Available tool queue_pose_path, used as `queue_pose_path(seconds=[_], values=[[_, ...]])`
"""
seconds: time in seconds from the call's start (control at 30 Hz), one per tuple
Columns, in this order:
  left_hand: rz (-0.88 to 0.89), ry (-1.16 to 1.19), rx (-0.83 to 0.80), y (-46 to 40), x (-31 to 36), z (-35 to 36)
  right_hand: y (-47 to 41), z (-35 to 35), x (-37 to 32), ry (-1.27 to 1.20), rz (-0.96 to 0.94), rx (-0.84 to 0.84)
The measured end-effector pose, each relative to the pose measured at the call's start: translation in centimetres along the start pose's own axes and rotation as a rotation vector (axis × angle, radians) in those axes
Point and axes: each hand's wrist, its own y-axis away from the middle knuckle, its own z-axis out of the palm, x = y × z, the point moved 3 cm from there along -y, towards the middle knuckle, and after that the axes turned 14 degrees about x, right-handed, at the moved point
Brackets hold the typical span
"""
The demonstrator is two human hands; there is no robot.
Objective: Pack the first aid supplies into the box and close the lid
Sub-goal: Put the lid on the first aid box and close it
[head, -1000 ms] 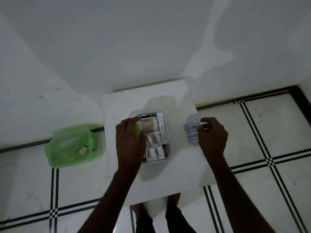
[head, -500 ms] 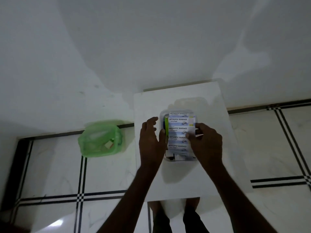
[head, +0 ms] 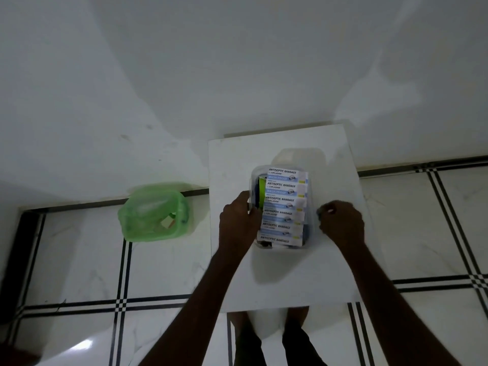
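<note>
- On the counter (head: 285, 281), head view: the clear box (head: 313, 207) sits mid-slab, open on top as far as I can tell. No lid on it.
- Strip of antiseptic bandages (head: 284, 207) lies flat across the top of the contents, running front to back and covering most of the opening. A green item (head: 262, 190) and some dark bits show along the left wall, under or beside the strip; can't identify them.
- Progress, my read: packing looks nearly done. Nothing loose on the counter around the box. What's left is seating the strip below the rim and closing the lid.
- Lid: I can't pick it out anywhere here. The green tub (head: 154, 213) on the floor to your left holds something small; can't tell what, or whether it belongs to this task.
- Your left hand (head: 237, 225): fingers curled against the box's left wall, thumb at the rim. It's bracing the box, not lifting it.
- Your right hand (head: 342, 224): fingers curled in loosely, just beside the right wall. Whether they touch the box or pinch anything, I cannot tell; nothing visible in them.
- Risk: the strip sits high. It could foul the lid if you don't press it down first.
</note>
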Motion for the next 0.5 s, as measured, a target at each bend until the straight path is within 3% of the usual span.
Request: queue_pose_path(seconds=[0.07, 0.17, 0.23, 0.37, 0.5], values=[[0.006, 0.007, 0.02, -0.2, 0.0, -0.3, -0.5, 1.3, 0.6, 0.135, -0.037, -0.117], [-0.065, 0.095, 0.036, -0.6, -0.6, -0.8, 0.3, 2.7, -0.3, 0.278, -0.228, -0.081], [-0.078, 0.13, 0.054, -0.9, -0.8, -1.1, 0.6, 3.3, -0.1, 0.277, -0.258, -0.113], [-0.038, 0.144, 0.086, -1.5, -0.1, -1.7, -1.2, 0.4, 0.7, 0.073, -0.071, -0.015], [-0.061, 0.141, 0.066, -1.4, -0.2, -1.3, -2.4, -5.6, 0.3, -0.135, -0.067, 0.093]])
